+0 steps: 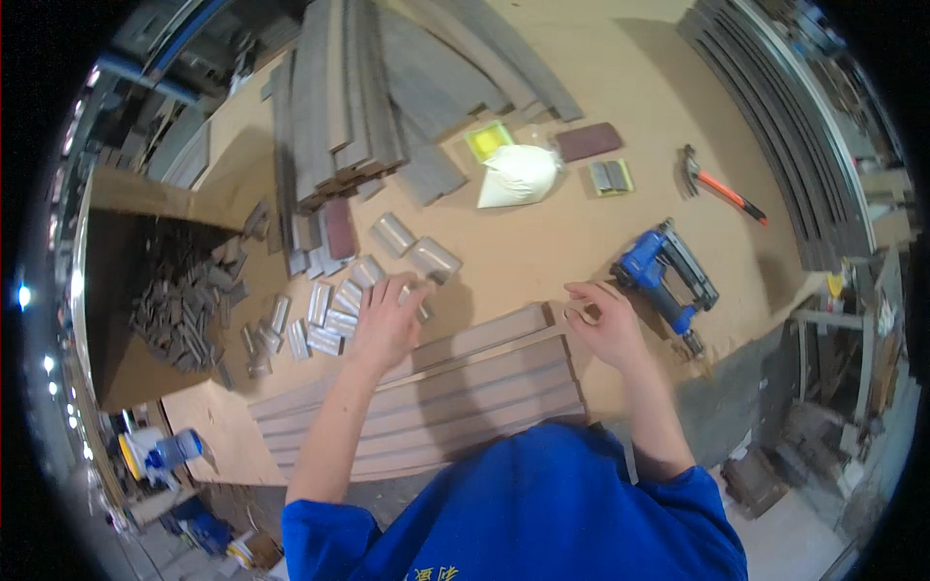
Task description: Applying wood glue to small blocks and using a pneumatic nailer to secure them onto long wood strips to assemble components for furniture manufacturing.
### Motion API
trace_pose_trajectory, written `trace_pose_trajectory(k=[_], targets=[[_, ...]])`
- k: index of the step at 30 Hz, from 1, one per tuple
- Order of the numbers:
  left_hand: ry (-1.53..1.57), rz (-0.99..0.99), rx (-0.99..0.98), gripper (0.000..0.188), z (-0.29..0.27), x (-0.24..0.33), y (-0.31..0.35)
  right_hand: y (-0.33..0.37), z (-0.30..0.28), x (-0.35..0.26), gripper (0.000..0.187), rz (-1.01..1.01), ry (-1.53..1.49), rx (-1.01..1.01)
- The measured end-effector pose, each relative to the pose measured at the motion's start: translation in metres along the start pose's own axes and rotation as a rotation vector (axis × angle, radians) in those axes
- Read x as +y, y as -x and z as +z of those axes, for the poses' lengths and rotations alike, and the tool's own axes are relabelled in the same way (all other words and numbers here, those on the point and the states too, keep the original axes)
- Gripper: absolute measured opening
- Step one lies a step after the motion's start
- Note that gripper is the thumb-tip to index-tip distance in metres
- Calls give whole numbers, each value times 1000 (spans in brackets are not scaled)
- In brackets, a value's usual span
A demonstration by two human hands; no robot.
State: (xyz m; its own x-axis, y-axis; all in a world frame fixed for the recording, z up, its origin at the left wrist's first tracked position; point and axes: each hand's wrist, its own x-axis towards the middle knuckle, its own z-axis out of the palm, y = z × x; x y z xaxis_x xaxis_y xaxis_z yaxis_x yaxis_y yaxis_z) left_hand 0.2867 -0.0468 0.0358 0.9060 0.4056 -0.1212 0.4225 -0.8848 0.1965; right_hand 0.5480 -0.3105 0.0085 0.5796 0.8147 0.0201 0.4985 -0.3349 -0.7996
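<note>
My left hand is over a group of silvery staple strips on the table, its fingers stretched and apart. One strip lies close by its fingertips; contact cannot be made out. At the right end of the grey-brown wooden slats, my right hand hovers with loosely curled fingers, a gap showing between thumb and forefinger. The slats lie side by side along the near edge, partly under my left forearm. Beside my right hand rests a blue air nail gun.
Long boards are piled at the back left. An open box of wood offcuts stands on the left. A white bag, a dark red sanding block and a hammer lie farther back. More slats line the right edge.
</note>
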Motion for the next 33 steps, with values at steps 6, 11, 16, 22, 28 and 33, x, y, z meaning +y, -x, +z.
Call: trace_pose_trajectory(k=[6, 11, 16, 22, 28, 33], targets=[[299, 36, -26, 56, 30, 101, -17, 16, 1, 13, 33, 229, -65, -59], [305, 13, 37, 56, 55, 115, -23, 26, 35, -13, 23, 100, 156, -67], [259, -56, 64, 54, 58, 121, -22, 39, 55, -21, 21, 218, 198, 103], [263, -73, 36, 55, 55, 123, -24, 33, 47, -17, 26, 207, 217, -58], [248, -68, 13, 56, 53, 124, -26, -20, 14, 9, 44, -182, 245, -285], [253, -55, 27, 55, 52, 120, -26, -45, 14, 16, 57, -305, 253, -463]])
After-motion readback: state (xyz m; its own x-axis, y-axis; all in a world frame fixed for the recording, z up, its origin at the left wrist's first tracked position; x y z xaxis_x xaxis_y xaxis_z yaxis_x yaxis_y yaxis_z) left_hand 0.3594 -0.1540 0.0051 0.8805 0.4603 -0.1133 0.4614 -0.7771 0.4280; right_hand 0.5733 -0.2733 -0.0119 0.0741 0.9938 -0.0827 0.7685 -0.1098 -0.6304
